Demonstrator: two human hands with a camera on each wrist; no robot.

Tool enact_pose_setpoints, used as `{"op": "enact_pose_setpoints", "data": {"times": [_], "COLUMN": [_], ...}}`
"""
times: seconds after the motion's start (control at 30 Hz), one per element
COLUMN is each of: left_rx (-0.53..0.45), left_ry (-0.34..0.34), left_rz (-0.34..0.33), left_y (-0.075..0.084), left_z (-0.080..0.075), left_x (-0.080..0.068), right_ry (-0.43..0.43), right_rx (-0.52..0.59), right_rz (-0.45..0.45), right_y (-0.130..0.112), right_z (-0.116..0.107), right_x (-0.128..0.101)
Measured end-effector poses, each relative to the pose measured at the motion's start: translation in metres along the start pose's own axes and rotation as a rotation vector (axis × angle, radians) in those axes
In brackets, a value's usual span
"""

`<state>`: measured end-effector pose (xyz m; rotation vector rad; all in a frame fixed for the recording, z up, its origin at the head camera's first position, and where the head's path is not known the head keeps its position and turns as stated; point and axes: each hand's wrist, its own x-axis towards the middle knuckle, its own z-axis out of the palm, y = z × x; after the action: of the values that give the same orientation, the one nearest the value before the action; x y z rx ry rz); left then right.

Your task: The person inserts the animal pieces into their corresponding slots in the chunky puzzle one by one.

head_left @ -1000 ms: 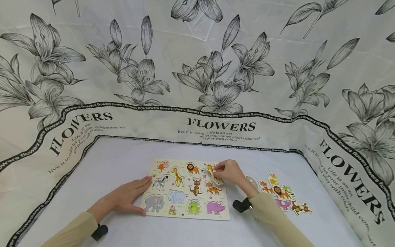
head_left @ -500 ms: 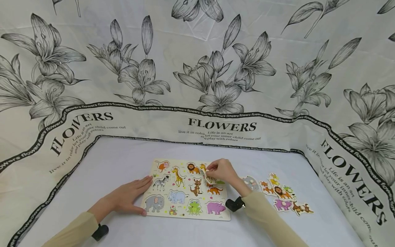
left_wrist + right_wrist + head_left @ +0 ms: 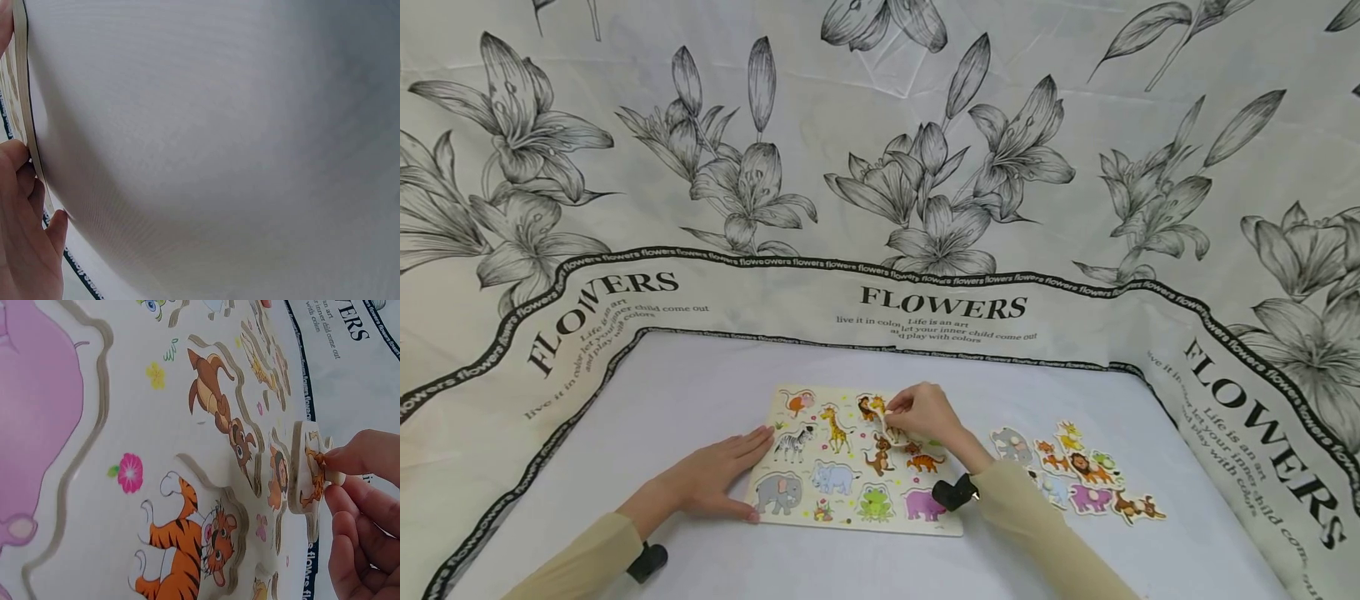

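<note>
Since a second ago my right hand (image 3: 921,414) has carried its piece leftward along the far row of the board, from the far right corner to above the lion picture; my left hand has not shifted.

Beneath both hands lies the worktop (image 3: 700,375), draped in pale cloth. On it sits the puzzle board (image 3: 820,521), a wooden tray printed with animals. My left hand (image 3: 715,482) lies flat with fingers straight, its fingertips on the board's left edge and the thumb along the near left corner, steadying it; the left wrist view shows that edge against my fingers (image 3: 19,187).

To the right of my right hand, well apart from the board, a loose group of animal cut-outs (image 3: 1078,475) lies on the cloth, a lion and a purple one among them.

Smallest is the puzzle piece (image 3: 307,475), pinched by its little peg between my right thumb and fingertips and held tilted on edge just above the board, not seated.

I judge the work barely begun: every recess I can see looks unfilled, one piece is in hand, and the whole heap remains to be placed.
</note>
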<state>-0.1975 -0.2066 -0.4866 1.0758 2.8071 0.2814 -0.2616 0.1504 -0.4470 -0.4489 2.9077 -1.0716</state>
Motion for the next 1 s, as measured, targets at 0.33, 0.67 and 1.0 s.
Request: {"op": "enact_pose_setpoints", "data": {"times": [0.33, 0.67, 1.0], "left_rx": [-0.004, -0.005, 0.018], "left_ry": [-0.006, -0.009, -0.020], "left_rz": [-0.006, -0.008, -0.006], "left_y": [-0.002, -0.003, 0.000], "left_z": [-0.001, -0.001, -0.003], "left_x": [0.001, 0.002, 0.001], "right_ry": [-0.011, -0.040, -0.067], "right_rx": [0.016, 0.041, 0.040], "right_rz": [-0.038, -0.058, -0.046], "right_y": [-0.012, -0.020, -0.025], "right_z": [0.013, 0.027, 0.039], "right_x": [0.009, 0.017, 0.025]}}
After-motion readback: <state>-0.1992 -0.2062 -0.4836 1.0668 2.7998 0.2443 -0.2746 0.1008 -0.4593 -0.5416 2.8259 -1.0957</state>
